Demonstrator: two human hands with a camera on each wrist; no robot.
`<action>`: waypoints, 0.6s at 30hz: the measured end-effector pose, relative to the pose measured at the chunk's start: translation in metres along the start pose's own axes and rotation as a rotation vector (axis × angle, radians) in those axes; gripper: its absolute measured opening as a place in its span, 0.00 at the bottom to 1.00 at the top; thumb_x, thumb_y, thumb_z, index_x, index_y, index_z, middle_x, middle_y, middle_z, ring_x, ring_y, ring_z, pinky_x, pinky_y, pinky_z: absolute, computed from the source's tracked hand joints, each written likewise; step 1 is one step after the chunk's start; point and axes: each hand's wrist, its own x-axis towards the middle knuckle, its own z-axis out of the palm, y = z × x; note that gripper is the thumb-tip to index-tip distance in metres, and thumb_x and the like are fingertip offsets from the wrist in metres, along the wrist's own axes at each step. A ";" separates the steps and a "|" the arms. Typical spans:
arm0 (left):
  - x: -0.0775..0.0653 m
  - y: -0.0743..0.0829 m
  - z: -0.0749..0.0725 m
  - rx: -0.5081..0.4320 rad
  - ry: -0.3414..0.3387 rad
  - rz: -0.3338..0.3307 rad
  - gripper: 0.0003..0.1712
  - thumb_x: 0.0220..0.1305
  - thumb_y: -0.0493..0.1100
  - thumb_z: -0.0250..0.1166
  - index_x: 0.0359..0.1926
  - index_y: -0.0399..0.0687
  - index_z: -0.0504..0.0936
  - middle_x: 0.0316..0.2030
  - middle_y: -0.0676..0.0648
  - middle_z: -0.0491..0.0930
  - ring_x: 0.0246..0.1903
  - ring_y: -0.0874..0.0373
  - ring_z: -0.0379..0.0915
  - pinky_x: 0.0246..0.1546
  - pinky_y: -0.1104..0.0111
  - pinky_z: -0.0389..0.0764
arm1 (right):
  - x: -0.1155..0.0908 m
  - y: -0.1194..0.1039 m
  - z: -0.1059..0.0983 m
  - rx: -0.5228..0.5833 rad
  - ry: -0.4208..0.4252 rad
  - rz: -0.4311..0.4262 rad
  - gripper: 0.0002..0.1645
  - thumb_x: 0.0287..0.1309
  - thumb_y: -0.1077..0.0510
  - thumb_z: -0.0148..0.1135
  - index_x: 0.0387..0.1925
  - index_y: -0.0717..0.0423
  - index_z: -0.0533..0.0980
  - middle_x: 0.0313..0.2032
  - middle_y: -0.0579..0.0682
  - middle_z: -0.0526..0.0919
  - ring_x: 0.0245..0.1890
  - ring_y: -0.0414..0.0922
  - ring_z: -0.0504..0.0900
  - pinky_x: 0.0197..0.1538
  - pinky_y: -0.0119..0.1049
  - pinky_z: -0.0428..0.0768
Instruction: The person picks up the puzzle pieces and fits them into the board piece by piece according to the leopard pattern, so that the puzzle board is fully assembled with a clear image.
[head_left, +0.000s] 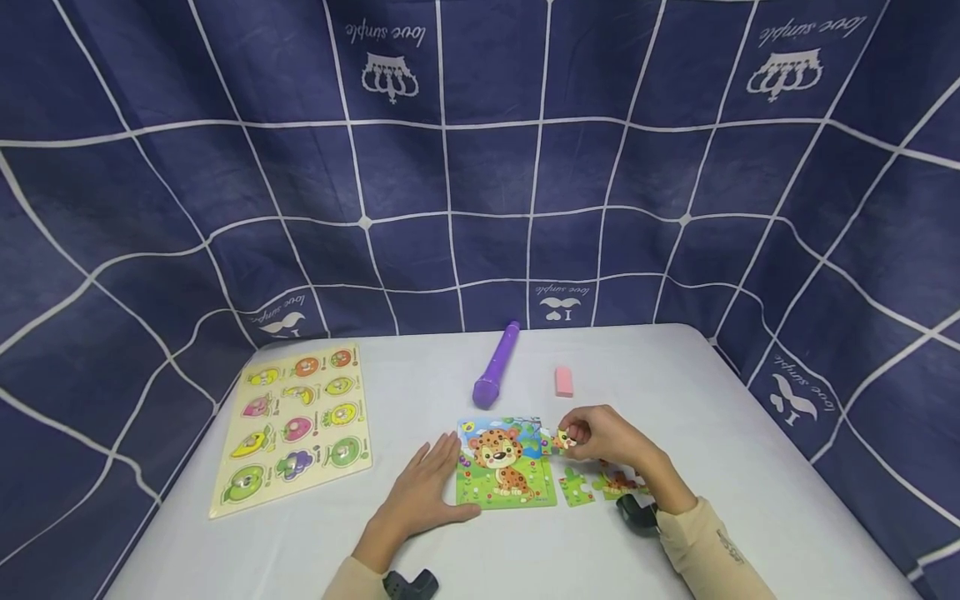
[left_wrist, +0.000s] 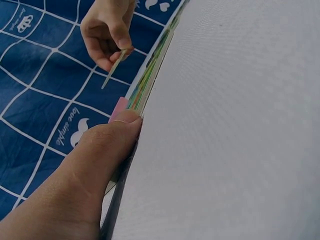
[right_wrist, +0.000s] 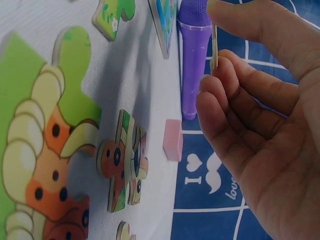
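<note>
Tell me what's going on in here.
A person's right hand pinches a raised puzzle piece. Their left hand touches the lower left of a spotted-cat picture board. Loose pieces lie right of the board, and a purple microphone and pink block lie farther back.

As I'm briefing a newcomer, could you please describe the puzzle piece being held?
On the white table, find the leopard picture by the left hand. To its right, the right hand pinches the puzzle piece. Unlike the loose pieces lying nearby, this one is off the table.
</note>
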 end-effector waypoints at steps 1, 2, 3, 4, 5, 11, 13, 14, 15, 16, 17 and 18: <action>0.000 0.000 0.000 0.002 0.000 0.001 0.67 0.46 0.84 0.54 0.75 0.43 0.55 0.76 0.46 0.51 0.76 0.52 0.46 0.77 0.54 0.50 | 0.000 0.000 0.000 -0.003 0.000 0.002 0.17 0.41 0.59 0.76 0.37 0.55 0.81 0.26 0.42 0.78 0.27 0.37 0.74 0.30 0.27 0.77; 0.000 0.000 0.000 0.003 -0.001 0.001 0.67 0.46 0.84 0.54 0.75 0.43 0.54 0.76 0.46 0.51 0.76 0.52 0.46 0.77 0.54 0.50 | 0.001 -0.001 0.000 -0.004 -0.001 0.004 0.17 0.41 0.59 0.76 0.37 0.55 0.81 0.26 0.42 0.78 0.27 0.37 0.74 0.30 0.27 0.77; 0.000 0.000 0.000 0.005 -0.001 0.003 0.67 0.46 0.85 0.54 0.75 0.43 0.55 0.76 0.46 0.51 0.76 0.52 0.46 0.77 0.54 0.50 | 0.001 -0.002 0.001 -0.005 -0.002 0.007 0.17 0.42 0.59 0.76 0.37 0.55 0.81 0.26 0.42 0.78 0.27 0.37 0.74 0.30 0.27 0.77; 0.000 0.000 0.000 0.006 -0.002 0.003 0.67 0.46 0.85 0.54 0.75 0.43 0.54 0.76 0.46 0.51 0.76 0.52 0.46 0.77 0.54 0.50 | 0.001 -0.002 0.001 -0.004 -0.002 0.010 0.17 0.42 0.59 0.76 0.37 0.55 0.81 0.26 0.42 0.78 0.28 0.37 0.74 0.30 0.27 0.77; 0.000 0.000 -0.001 0.008 -0.002 0.005 0.67 0.46 0.84 0.54 0.75 0.43 0.54 0.76 0.46 0.51 0.76 0.52 0.46 0.77 0.54 0.50 | 0.002 -0.003 0.001 -0.004 -0.003 0.014 0.17 0.42 0.59 0.76 0.37 0.54 0.82 0.26 0.42 0.78 0.28 0.37 0.74 0.30 0.27 0.77; 0.000 0.001 -0.002 0.009 0.002 0.012 0.67 0.47 0.84 0.54 0.75 0.43 0.54 0.76 0.46 0.51 0.76 0.52 0.46 0.76 0.53 0.50 | 0.004 -0.007 0.002 -0.004 -0.001 0.020 0.17 0.42 0.59 0.76 0.38 0.54 0.82 0.26 0.44 0.78 0.28 0.37 0.73 0.29 0.27 0.76; 0.000 0.001 -0.002 0.009 0.001 0.012 0.67 0.47 0.84 0.53 0.75 0.43 0.54 0.76 0.46 0.51 0.76 0.52 0.46 0.76 0.53 0.50 | 0.005 -0.008 0.003 -0.008 0.001 0.016 0.17 0.42 0.59 0.75 0.38 0.54 0.82 0.26 0.44 0.78 0.28 0.37 0.73 0.29 0.27 0.76; 0.000 0.001 -0.002 0.009 0.000 0.012 0.67 0.47 0.84 0.54 0.75 0.43 0.54 0.76 0.46 0.51 0.76 0.52 0.46 0.76 0.53 0.50 | 0.005 -0.009 0.003 -0.010 0.002 0.014 0.17 0.42 0.59 0.75 0.38 0.54 0.82 0.26 0.43 0.78 0.27 0.37 0.73 0.29 0.26 0.76; 0.000 0.001 -0.002 0.008 -0.001 0.010 0.67 0.47 0.84 0.54 0.75 0.43 0.54 0.76 0.46 0.51 0.76 0.52 0.46 0.76 0.53 0.50 | 0.005 -0.009 0.003 -0.008 0.002 0.011 0.17 0.42 0.59 0.75 0.38 0.54 0.82 0.26 0.43 0.78 0.27 0.37 0.73 0.30 0.26 0.76; 0.000 0.000 -0.002 0.007 -0.002 0.009 0.67 0.47 0.84 0.54 0.75 0.43 0.54 0.76 0.46 0.51 0.76 0.52 0.46 0.76 0.53 0.50 | 0.006 -0.010 0.004 -0.007 0.000 0.008 0.17 0.42 0.59 0.75 0.38 0.54 0.82 0.26 0.43 0.78 0.28 0.37 0.73 0.30 0.26 0.76; 0.000 0.000 -0.001 0.006 -0.004 0.007 0.67 0.47 0.84 0.54 0.75 0.43 0.54 0.76 0.46 0.51 0.76 0.52 0.46 0.76 0.53 0.50 | 0.006 -0.010 0.004 -0.004 -0.001 0.008 0.17 0.42 0.60 0.75 0.39 0.54 0.82 0.26 0.42 0.78 0.28 0.37 0.73 0.30 0.26 0.76; 0.000 0.000 -0.001 0.004 -0.006 0.005 0.67 0.47 0.84 0.54 0.75 0.43 0.54 0.76 0.46 0.51 0.76 0.52 0.46 0.76 0.53 0.50 | 0.006 -0.011 0.005 0.000 -0.004 0.006 0.18 0.42 0.60 0.75 0.39 0.55 0.82 0.26 0.43 0.78 0.28 0.37 0.74 0.30 0.26 0.77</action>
